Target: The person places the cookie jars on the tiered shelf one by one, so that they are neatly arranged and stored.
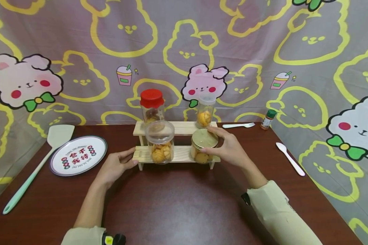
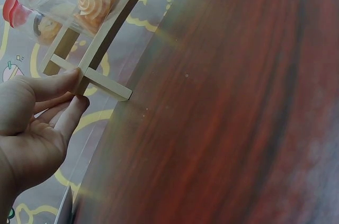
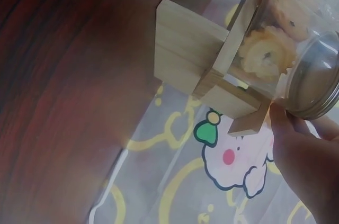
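A two-tier wooden rack (image 1: 182,153) stands on the table with jars on both tiers. My left hand (image 1: 114,167) pinches the left end of its lower shelf (image 2: 108,36) between thumb and fingers. At the shelf's right end, my right hand (image 1: 231,150) grips a gold-lidded jar (image 1: 204,139) of cookies around the lid; in the right wrist view its fingers meet the jar's lid (image 3: 318,78). Left of that jar sits a clear-lidded jar (image 1: 161,144) of swirled cookies. Up on the rear tier are a red-topped jar (image 1: 152,103) and a white-lidded jar (image 1: 205,112).
To the left lie a patterned plate (image 1: 78,155) and a long spatula (image 1: 36,168). A white fork (image 1: 238,125), a green-capped spice bottle (image 1: 268,119) and a white spoon (image 1: 289,159) are on the right. Printed cloth (image 1: 178,44) hangs behind the table (image 1: 178,204).
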The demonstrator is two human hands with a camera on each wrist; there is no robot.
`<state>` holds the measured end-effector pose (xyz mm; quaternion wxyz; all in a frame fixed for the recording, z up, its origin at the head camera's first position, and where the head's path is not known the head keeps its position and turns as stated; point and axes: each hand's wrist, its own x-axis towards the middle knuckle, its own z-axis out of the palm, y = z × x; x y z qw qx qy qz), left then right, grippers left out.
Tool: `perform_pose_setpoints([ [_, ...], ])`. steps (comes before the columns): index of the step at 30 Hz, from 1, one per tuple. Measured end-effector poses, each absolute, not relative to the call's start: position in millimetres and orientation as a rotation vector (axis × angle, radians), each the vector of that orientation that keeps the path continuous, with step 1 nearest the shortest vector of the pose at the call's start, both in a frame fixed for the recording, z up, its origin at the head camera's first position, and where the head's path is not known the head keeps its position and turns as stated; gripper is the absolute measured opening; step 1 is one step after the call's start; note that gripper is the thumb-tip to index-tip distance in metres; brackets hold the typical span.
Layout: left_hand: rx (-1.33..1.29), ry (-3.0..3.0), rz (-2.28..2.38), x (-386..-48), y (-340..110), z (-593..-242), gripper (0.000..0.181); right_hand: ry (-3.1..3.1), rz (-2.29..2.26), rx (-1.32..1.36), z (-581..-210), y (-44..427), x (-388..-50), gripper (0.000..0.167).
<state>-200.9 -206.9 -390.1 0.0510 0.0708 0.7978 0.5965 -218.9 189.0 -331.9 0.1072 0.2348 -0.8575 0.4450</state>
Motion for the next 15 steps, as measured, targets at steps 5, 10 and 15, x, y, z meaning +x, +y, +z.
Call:
perform_pose_setpoints([
  [5, 0.217, 2.438, 1.806, -200.7, -206.9, -389.9, 0.06, -2.529, 1.302, 0.712, -332.6, 190.3, -218.7, 0.079],
  [10, 0.217, 2.446, 1.797, -199.6, -206.8, -389.3, 0.06, -2.53, 1.285, 0.727, -333.5, 190.1, -218.4, 0.079],
  [15, 0.218, 2.542, 1.685, -198.6, -207.4, -387.8, 0.06, -2.525, 1.281, 0.741, -334.8, 190.8, -217.9, 0.079],
])
